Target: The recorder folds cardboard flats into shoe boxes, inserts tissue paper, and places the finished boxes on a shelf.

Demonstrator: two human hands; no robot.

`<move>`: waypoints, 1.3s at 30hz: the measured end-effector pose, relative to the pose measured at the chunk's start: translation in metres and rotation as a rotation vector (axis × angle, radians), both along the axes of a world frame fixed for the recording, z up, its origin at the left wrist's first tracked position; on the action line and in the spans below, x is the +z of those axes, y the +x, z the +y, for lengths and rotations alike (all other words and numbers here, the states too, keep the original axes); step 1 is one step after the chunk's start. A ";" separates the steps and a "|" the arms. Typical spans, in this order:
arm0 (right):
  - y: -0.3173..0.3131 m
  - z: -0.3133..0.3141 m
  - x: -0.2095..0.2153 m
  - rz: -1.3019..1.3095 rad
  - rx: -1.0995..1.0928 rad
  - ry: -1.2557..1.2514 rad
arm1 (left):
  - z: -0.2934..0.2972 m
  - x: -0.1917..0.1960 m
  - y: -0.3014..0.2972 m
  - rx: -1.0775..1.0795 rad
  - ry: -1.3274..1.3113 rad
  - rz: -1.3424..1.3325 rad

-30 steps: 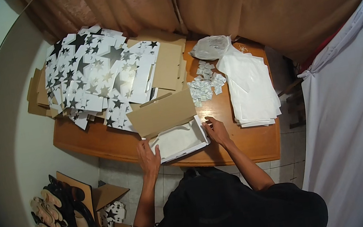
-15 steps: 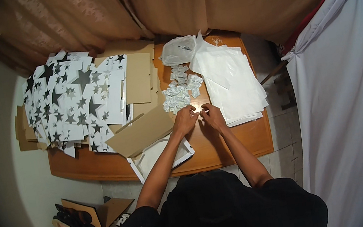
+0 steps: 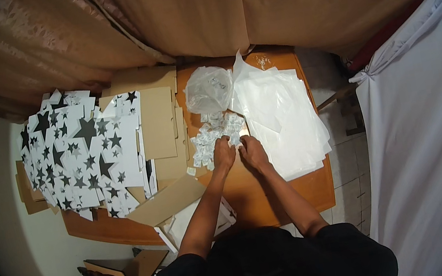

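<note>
Hands (image 3: 239, 152) meet at heap of small packets (image 3: 212, 135) trailing away leftward

Wore black short-sleeved top, plain, no print or markings visible. Sleeves ended above elbows; forearms bare from there down. Left hand (image 3: 224, 155) and right hand (image 3: 253, 153) bare: no gloves seen. No watch, bracelet or ring discernible on wrists or fingers at this size. Fabric looked dark and matte, loosely creased across shoulders and chest, filling lower middle of view. Rest of body out of frame.
</note>
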State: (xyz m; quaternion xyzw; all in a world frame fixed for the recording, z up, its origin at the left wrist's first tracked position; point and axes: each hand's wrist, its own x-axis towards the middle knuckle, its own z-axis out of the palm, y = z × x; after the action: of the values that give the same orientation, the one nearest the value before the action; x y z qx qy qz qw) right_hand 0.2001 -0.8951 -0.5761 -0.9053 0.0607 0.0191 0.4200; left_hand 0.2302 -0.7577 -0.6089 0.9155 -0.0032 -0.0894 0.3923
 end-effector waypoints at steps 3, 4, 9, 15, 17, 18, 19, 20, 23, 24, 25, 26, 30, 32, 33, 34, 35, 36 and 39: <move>0.009 0.006 -0.003 0.016 0.009 -0.058 | -0.001 -0.001 0.007 0.009 0.019 0.058; 0.011 0.006 -0.006 0.026 -0.005 -0.081 | -0.005 0.002 0.007 0.004 0.045 0.061; 0.016 0.012 -0.008 0.033 -0.036 -0.080 | -0.009 -0.003 0.007 0.019 0.093 0.025; 0.013 0.009 -0.013 -0.055 -0.094 0.013 | -0.010 0.003 0.004 0.004 -0.023 -0.108; 0.009 0.003 -0.013 -0.059 -0.111 0.050 | -0.010 0.014 0.000 -0.014 -0.090 -0.121; 0.007 0.000 -0.011 -0.016 -0.114 0.113 | -0.009 0.022 -0.002 -0.028 -0.156 -0.133; 0.005 -0.003 -0.008 0.025 -0.116 0.175 | -0.008 0.030 -0.005 -0.026 -0.155 -0.139; 0.000 -0.006 -0.004 0.004 -0.113 0.177 | -0.009 0.038 -0.008 -0.070 -0.135 -0.189; -0.012 -0.008 0.026 -0.021 0.003 0.227 | 0.001 0.061 -0.020 -0.106 -0.080 -0.191; -0.019 -0.005 0.031 -0.103 -0.010 0.241 | 0.005 0.067 -0.026 -0.108 -0.138 -0.119; -0.025 -0.006 0.036 -0.110 0.002 0.240 | 0.009 0.073 -0.033 -0.109 -0.196 -0.047; -0.031 -0.008 0.040 0.031 0.020 0.354 | 0.013 0.079 -0.041 -0.097 -0.198 -0.056; -0.058 0.009 0.052 0.090 0.116 0.484 | 0.039 0.109 -0.075 -0.059 -0.307 -0.082; -0.070 0.020 0.054 0.138 0.162 0.500 | 0.055 0.120 -0.096 -0.032 -0.317 -0.063; -0.076 0.028 0.057 0.183 0.191 0.517 | 0.064 0.122 -0.107 -0.002 -0.331 -0.058; -0.083 0.038 0.061 0.189 0.217 0.516 | 0.074 0.124 -0.119 0.029 -0.346 -0.054; -0.091 0.048 0.064 0.164 0.259 0.492 | 0.085 0.124 -0.131 0.055 -0.345 -0.058; -0.098 0.059 0.067 0.137 0.299 0.468 | 0.097 0.121 -0.144 0.085 -0.339 -0.064; -0.119 0.093 0.067 0.227 0.401 0.514 | 0.132 0.116 -0.183 0.160 -0.334 -0.087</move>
State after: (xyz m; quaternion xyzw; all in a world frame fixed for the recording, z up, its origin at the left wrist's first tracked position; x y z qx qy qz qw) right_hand 0.0810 -0.8021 -0.5092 -0.7559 -0.0788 0.2164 0.6128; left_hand 0.0473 -0.6256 -0.4931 0.8379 0.0376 -0.0166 0.5443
